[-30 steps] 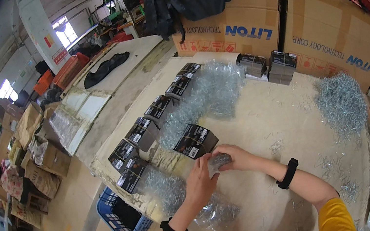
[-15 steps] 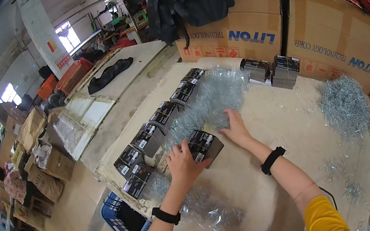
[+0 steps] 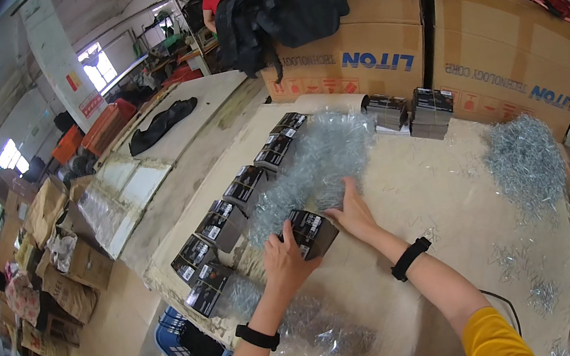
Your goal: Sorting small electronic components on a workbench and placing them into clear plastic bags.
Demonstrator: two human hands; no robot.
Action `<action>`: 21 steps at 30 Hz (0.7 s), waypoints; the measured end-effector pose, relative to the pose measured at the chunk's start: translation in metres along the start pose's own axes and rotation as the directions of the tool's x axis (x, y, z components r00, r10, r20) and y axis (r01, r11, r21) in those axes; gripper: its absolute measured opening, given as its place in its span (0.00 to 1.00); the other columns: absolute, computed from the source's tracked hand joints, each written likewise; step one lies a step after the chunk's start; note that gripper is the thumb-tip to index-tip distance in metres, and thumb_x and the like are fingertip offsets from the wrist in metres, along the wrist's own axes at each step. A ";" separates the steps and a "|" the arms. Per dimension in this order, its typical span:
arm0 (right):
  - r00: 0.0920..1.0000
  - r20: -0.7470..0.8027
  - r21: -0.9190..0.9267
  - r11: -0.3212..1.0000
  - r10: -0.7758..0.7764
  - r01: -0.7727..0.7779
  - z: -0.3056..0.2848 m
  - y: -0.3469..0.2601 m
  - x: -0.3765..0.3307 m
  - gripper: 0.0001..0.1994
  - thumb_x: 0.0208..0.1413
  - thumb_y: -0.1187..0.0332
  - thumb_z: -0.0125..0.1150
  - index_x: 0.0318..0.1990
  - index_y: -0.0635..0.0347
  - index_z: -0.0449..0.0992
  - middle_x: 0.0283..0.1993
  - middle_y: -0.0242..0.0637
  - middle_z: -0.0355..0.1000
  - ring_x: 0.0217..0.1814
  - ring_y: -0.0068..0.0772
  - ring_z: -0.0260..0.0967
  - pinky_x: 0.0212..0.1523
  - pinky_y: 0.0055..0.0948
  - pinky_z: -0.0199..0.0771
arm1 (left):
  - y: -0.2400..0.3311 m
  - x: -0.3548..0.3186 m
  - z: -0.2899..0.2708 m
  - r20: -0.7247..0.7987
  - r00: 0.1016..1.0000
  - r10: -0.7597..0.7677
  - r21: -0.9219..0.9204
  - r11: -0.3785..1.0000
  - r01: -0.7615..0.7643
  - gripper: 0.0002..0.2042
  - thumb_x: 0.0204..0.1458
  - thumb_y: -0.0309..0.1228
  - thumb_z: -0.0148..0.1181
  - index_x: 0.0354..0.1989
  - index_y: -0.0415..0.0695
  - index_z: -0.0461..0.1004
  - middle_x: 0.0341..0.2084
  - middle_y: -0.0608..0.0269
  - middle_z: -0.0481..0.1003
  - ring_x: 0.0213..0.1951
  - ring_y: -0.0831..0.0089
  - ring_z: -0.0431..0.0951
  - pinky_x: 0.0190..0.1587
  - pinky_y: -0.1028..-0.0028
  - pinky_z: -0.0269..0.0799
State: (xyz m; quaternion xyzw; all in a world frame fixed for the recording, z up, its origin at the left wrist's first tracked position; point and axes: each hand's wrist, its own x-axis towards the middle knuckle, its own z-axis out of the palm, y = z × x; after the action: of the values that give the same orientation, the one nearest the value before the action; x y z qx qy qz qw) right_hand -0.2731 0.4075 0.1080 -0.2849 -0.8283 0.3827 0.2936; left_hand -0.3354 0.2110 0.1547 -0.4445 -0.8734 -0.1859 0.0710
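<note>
My left hand (image 3: 286, 263) grips the near left side of a stack of black printed cards (image 3: 312, 230) on the table. My right hand (image 3: 354, 213) is just right of that stack, thumb close to its far right corner and fingers stretched toward a long heap of thin silvery strands (image 3: 325, 148). Along the table's left edge stand several similar stacks of black cards (image 3: 220, 220), with thin bands across their tops. Two more stacks (image 3: 432, 110) stand at the back, before the cartons.
A second heap of strands (image 3: 524, 162) lies at the right. Clear plastic film (image 3: 322, 324) is at the near edge, above a blue basket (image 3: 190, 351) on the floor. Large cartons (image 3: 382, 39) wall the back, under black cloth (image 3: 285, 2). A person in red (image 3: 211, 8) is far off.
The view has shifted slightly, and a person in red now shows at the back. My right thumb has come closer to the card stack; my left hand still holds it.
</note>
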 end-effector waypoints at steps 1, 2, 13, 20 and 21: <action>1.000 0.025 0.045 0.999 0.007 -0.008 -0.001 -0.001 0.001 0.48 0.40 0.58 0.72 0.64 0.59 0.45 0.60 0.55 0.58 0.59 0.58 0.61 0.55 0.41 0.65 | -0.001 0.000 0.001 -0.001 1.000 -0.003 0.012 1.000 0.003 0.49 0.29 0.47 0.72 0.62 0.40 0.55 0.37 0.47 0.66 0.41 0.52 0.69 0.44 0.61 0.67; 1.000 0.021 0.045 0.999 0.007 -0.008 -0.003 -0.001 0.000 0.48 0.40 0.58 0.72 0.64 0.59 0.45 0.60 0.55 0.58 0.59 0.58 0.61 0.55 0.41 0.65 | -0.001 0.001 0.001 -0.003 1.000 -0.005 0.023 1.000 0.005 0.50 0.29 0.48 0.73 0.63 0.41 0.55 0.37 0.47 0.66 0.41 0.52 0.69 0.44 0.62 0.67; 0.993 -0.011 0.060 0.991 0.121 -0.120 -0.032 -0.029 -0.028 0.21 0.54 0.54 0.58 0.48 0.61 0.67 0.34 0.47 0.70 0.43 0.50 0.70 0.43 0.39 0.68 | 0.002 -0.013 -0.017 0.090 0.996 -0.027 -0.004 1.000 0.028 0.52 0.28 0.47 0.73 0.64 0.41 0.52 0.38 0.44 0.67 0.43 0.48 0.70 0.46 0.59 0.67; 0.987 0.133 0.237 0.970 -0.092 0.058 0.000 -0.009 -0.038 0.22 0.61 0.51 0.48 0.34 0.65 0.73 0.30 0.47 0.73 0.34 0.49 0.71 0.37 0.39 0.69 | 0.000 -0.008 -0.017 0.146 0.988 -0.040 -0.103 0.993 0.055 0.54 0.25 0.46 0.74 0.65 0.43 0.51 0.38 0.41 0.68 0.40 0.46 0.73 0.44 0.58 0.71; 0.967 0.246 0.205 0.979 -0.064 0.013 -0.008 -0.013 -0.039 0.22 0.61 0.51 0.47 0.35 0.64 0.74 0.30 0.48 0.73 0.33 0.49 0.71 0.37 0.39 0.69 | -0.001 -0.010 -0.018 0.145 0.988 -0.045 -0.101 0.993 0.060 0.54 0.25 0.46 0.74 0.65 0.43 0.51 0.38 0.41 0.68 0.40 0.46 0.73 0.44 0.58 0.71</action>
State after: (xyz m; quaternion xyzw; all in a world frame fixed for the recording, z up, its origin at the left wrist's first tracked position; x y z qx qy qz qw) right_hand -0.2448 0.3773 0.1125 -0.1867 -0.8211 0.4919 0.2211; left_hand -0.3309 0.1956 0.1679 -0.4366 -0.8766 -0.2013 -0.0198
